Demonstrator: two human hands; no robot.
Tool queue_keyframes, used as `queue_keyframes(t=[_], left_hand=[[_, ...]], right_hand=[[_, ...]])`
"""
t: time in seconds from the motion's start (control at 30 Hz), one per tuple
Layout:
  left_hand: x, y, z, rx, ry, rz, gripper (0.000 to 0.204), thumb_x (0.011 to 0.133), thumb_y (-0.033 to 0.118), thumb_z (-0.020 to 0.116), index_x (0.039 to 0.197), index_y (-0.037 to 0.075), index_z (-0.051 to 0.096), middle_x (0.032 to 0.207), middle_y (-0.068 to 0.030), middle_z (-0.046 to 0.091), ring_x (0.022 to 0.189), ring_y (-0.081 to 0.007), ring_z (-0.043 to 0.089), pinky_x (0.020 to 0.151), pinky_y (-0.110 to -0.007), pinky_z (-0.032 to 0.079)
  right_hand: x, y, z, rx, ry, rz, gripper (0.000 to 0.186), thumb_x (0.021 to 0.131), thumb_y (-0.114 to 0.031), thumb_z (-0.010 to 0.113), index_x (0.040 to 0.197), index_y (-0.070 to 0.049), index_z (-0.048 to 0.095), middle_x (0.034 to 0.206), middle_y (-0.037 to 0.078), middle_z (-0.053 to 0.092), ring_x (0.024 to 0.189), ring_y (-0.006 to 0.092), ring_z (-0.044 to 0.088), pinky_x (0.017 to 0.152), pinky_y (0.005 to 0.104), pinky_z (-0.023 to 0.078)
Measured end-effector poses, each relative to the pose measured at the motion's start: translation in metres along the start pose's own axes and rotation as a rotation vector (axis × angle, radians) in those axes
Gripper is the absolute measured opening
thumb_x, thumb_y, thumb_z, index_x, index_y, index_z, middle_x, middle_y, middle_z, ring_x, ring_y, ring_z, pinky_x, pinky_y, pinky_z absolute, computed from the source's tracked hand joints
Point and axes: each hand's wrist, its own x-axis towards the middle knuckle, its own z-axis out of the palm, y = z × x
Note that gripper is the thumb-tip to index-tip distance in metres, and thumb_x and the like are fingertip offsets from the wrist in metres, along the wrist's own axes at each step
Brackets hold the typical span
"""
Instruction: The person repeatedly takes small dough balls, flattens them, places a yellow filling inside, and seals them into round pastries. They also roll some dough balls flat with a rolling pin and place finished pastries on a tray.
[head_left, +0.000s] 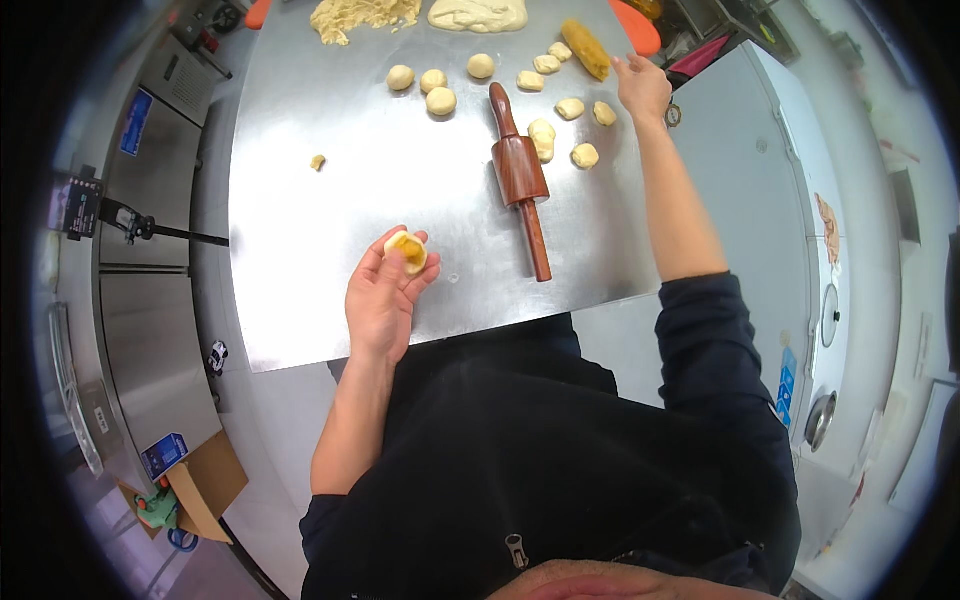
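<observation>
My left hand (381,305) is closed around a small cup of pale dough (415,262) with yellow filling (408,246) inside. Its thumb presses on the filling. Out at the table's right edge, my right hand (645,92) has its fingertips beside the near end of a yellow filling log (586,49). Those fingers are partly stretched, with nothing visible in them. A wooden rolling pin (519,170) with a thick barrel lies between the hands. Several small dough pieces (570,109) rest right of it, below the log.
Several round dough balls (440,101) sit on the steel table (330,230), left of the pin. At the far edge are a crumbly dough mass (360,16) and a smooth slab (478,13). A small crumb (318,162) lies left. A white cabinet (745,190) stands to the right.
</observation>
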Motion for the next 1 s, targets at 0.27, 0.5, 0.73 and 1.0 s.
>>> queue_keyframes(t=[0.27, 0.5, 0.73, 1.0], left_hand=[[0.002, 0.004, 0.007, 0.118, 0.065, 0.019, 0.046, 0.108, 0.015, 0.06, 0.147, -0.006, 0.048, 0.131, -0.0224, 0.066, 0.114, -0.0311, 0.07, 0.098, -0.039, 0.06], [0.005, 0.009, 0.0, -0.071, 0.035, -0.002, 0.047, 0.111, 0.016, 0.049, 0.152, -0.007, 0.04, 0.142, -0.0265, 0.057, 0.126, -0.0355, 0.064, 0.107, -0.042, 0.057], [0.008, 0.007, -0.003, -0.056, 0.034, 0.03, 0.045, 0.112, 0.014, 0.047, 0.152, -0.007, 0.041, 0.138, -0.0237, 0.059, 0.125, -0.0347, 0.065, 0.107, -0.042, 0.057], [-0.001, 0.011, -0.001, -0.094, 0.0, 0.065, 0.047, 0.113, 0.019, 0.046, 0.152, -0.007, 0.041, 0.14, -0.0211, 0.059, 0.128, -0.0324, 0.063, 0.111, -0.045, 0.053]], right_hand=[[0.031, 0.024, 0.048, -0.298, -0.166, -0.001, 0.036, 0.086, -0.04, 0.078, 0.111, -0.014, 0.082, 0.104, 0.015, 0.079, 0.102, 0.035, 0.075, 0.094, 0.0448, 0.057], [0.038, 0.034, 0.048, -0.238, -0.068, -0.113, 0.026, 0.084, -0.033, 0.078, 0.102, -0.017, 0.084, 0.095, 0.009, 0.08, 0.091, 0.0283, 0.077, 0.087, 0.0397, 0.059], [-0.012, -0.033, 0.002, 1.004, -0.183, 0.286, 0.029, 0.088, -0.009, 0.079, 0.115, 0.001, 0.077, 0.105, 0.006, 0.078, 0.091, 0.0146, 0.072, 0.082, 0.0281, 0.057], [-0.216, -0.175, -0.075, 0.978, -0.914, -0.118, 0.019, 0.096, -0.011, 0.073, 0.111, 0.001, 0.076, 0.103, 0.009, 0.079, 0.091, 0.0143, 0.074, 0.082, 0.0277, 0.058]])
